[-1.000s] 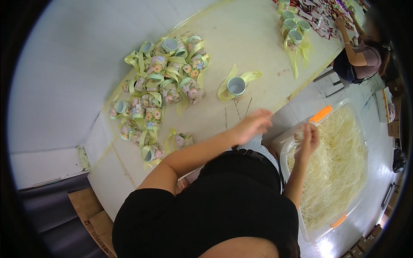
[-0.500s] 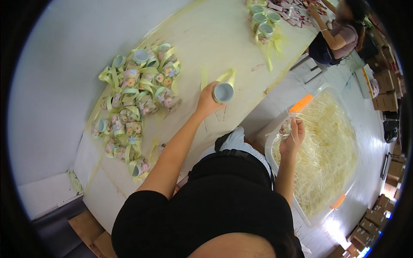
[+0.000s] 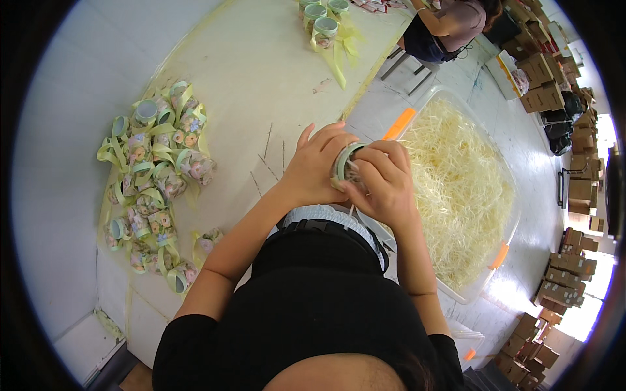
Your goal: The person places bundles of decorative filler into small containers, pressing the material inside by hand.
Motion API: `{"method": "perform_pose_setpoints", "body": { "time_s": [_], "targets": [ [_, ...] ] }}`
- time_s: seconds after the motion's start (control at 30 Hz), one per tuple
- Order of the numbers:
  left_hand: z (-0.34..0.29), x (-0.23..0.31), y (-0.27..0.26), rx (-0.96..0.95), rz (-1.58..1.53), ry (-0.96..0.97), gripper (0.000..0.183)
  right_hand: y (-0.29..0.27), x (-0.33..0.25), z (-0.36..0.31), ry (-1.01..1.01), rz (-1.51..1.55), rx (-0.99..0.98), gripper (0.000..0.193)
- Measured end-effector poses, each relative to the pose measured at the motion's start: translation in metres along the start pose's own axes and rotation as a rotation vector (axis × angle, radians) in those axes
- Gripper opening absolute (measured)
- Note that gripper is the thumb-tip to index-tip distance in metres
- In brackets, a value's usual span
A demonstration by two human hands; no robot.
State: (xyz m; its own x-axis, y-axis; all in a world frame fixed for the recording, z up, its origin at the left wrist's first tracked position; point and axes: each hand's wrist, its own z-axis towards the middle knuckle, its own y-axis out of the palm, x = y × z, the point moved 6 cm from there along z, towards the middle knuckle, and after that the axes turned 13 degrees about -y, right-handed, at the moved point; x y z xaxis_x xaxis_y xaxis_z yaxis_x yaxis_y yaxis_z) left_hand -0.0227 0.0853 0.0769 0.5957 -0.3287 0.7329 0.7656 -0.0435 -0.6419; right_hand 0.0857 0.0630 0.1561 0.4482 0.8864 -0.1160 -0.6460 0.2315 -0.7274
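Observation:
My left hand is wrapped around a small round gift box with a pale green rim, its open mouth tilted toward my right hand. My right hand is closed at that mouth, fingertips pinching pale shredded filler at the opening. A thin strand hangs below the fingers. How deep the filler sits is hidden by my fingers. Left on the table lies a cluster of similar floral boxes with green rims and yellow ribbons. Beside my right forearm stands a clear plastic bin full of pale yellow shredded filler.
The white table carries more ribboned boxes at its far edge. A person works beyond, near a grey stool. Cardboard boxes and black bags line the right side. Orange latches sit on the bin's rim.
My right hand has left the bin with a clump of filler and come to the box's mouth. My left hand has brought the box nearer my body and tilted it. The view has shifted right.

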Motion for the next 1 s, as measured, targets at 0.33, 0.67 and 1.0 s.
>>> {"method": "perform_pose_setpoints", "body": {
  "time_s": [0.33,0.67,1.0],
  "targets": [
    [-0.006,-0.003,-0.001,-0.06,-0.036,-0.041,0.078,-0.04,-0.006,-0.008,0.249,0.223,-0.17,0.027],
    [-0.009,0.011,0.016,-0.038,-0.006,0.135,0.081,0.016,-0.007,-0.037,0.17,0.212,-0.859,0.037],
    [-0.009,0.008,0.018,0.028,-0.05,0.161,0.08,0.009,-0.013,-0.041,0.2,0.166,-0.804,0.035]
  ]
}}
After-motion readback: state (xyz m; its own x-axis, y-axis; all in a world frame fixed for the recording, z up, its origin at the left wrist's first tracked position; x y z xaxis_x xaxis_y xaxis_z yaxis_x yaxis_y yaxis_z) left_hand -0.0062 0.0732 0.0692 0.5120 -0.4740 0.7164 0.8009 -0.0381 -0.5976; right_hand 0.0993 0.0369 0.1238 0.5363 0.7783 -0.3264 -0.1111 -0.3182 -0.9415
